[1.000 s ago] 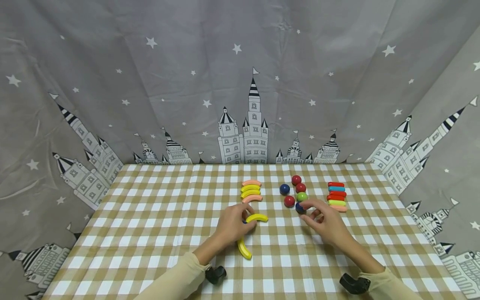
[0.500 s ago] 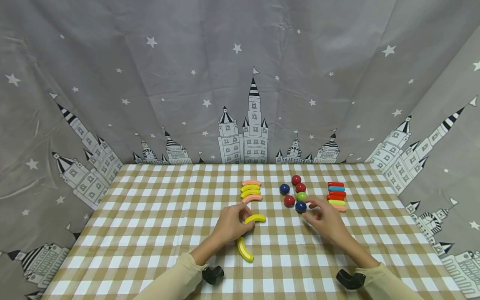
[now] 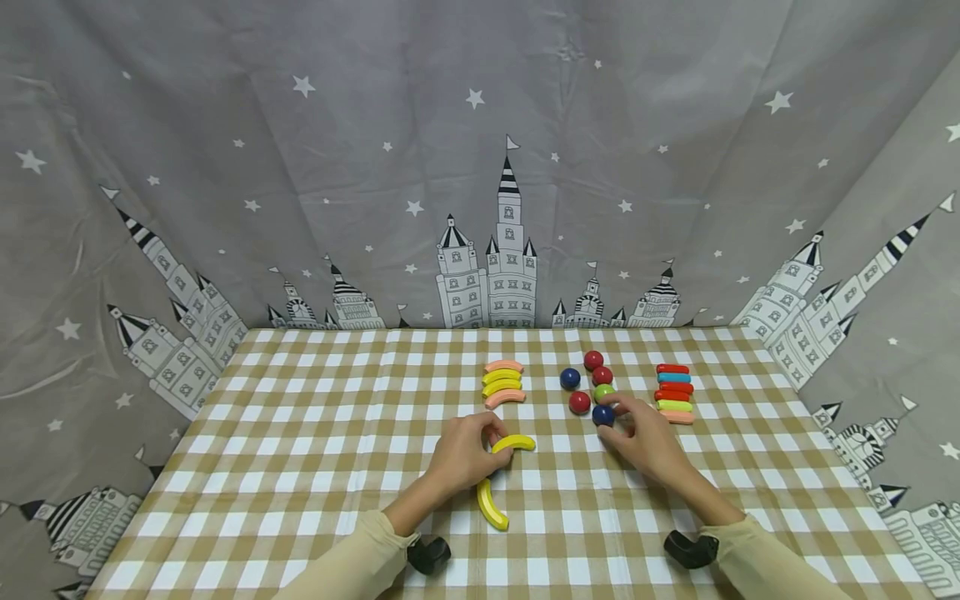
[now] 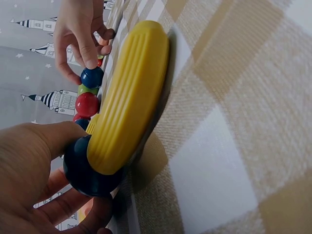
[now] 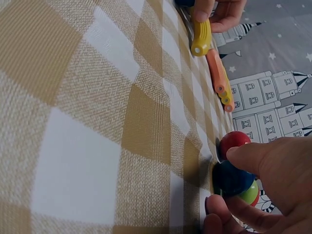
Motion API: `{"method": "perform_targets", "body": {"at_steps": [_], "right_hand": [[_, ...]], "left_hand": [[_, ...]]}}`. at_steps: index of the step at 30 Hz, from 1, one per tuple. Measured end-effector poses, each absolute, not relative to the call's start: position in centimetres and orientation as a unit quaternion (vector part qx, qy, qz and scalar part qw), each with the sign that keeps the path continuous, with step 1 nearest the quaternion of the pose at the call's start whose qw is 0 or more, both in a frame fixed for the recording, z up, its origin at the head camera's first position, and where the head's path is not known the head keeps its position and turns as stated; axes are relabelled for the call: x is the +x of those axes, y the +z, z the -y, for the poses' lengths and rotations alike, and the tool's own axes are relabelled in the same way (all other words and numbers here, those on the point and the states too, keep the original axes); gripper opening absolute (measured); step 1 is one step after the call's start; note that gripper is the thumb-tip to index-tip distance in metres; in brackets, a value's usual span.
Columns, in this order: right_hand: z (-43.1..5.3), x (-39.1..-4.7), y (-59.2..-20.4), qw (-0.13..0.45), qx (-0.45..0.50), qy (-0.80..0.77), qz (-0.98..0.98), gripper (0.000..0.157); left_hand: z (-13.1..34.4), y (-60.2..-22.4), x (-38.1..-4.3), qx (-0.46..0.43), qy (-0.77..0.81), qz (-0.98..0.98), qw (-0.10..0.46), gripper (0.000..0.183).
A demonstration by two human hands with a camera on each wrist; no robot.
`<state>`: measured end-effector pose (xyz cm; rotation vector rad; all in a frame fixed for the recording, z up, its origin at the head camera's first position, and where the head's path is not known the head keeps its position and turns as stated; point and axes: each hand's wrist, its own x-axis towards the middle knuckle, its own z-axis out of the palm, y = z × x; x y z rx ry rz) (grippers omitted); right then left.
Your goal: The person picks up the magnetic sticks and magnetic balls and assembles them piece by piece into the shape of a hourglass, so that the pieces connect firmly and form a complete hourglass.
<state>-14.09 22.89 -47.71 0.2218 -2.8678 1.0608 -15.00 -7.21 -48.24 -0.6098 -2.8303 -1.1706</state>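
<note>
My left hand point(image 3: 461, 454) grips a dark blue ball point(image 4: 78, 168) between thumb and fingers; from the head view the hand hides this ball. Against the ball lies the end of a yellow grooved, curved toy piece point(image 4: 131, 92), and the thumb overlaps a yellow curved piece point(image 5: 201, 39) in the right wrist view. A second yellow curved piece point(image 3: 491, 504) extends from under the hand toward the person. Over on the right, my right hand point(image 3: 648, 437) pinches another dark blue ball point(image 3: 603, 415), which sits on the cloth beside a green ball point(image 3: 602, 392).
Several pink and yellow curved pieces point(image 3: 502, 383) lie stacked in a row behind the left hand. Red balls point(image 3: 579, 402) and one more blue ball point(image 3: 570, 379) surround the green one. Several coloured sticks point(image 3: 674, 392) form a column at right on the checked tablecloth point(image 3: 337, 467).
The left hand and both yellow pieces near it have shifted slightly toward the person. The right fingers, half a second ago just off the blue ball, have come back around it.
</note>
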Motion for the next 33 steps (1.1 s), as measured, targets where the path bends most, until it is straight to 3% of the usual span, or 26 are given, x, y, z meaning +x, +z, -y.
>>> {"method": "perform_targets", "body": {"at_steps": [6,33], "right_hand": [[-23.0,-14.2,-47.8,0.031,0.074,0.354,0.932,0.031],[-23.6,-13.8,-47.9,0.012,0.074,0.347,0.935,0.034]], "left_hand": [[7.2,-48.3,-15.0,-0.194,-0.375,0.907,0.011,0.016],[5.9,-48.1,-16.7,-0.276,-0.352,0.894,-0.015,0.013]]}}
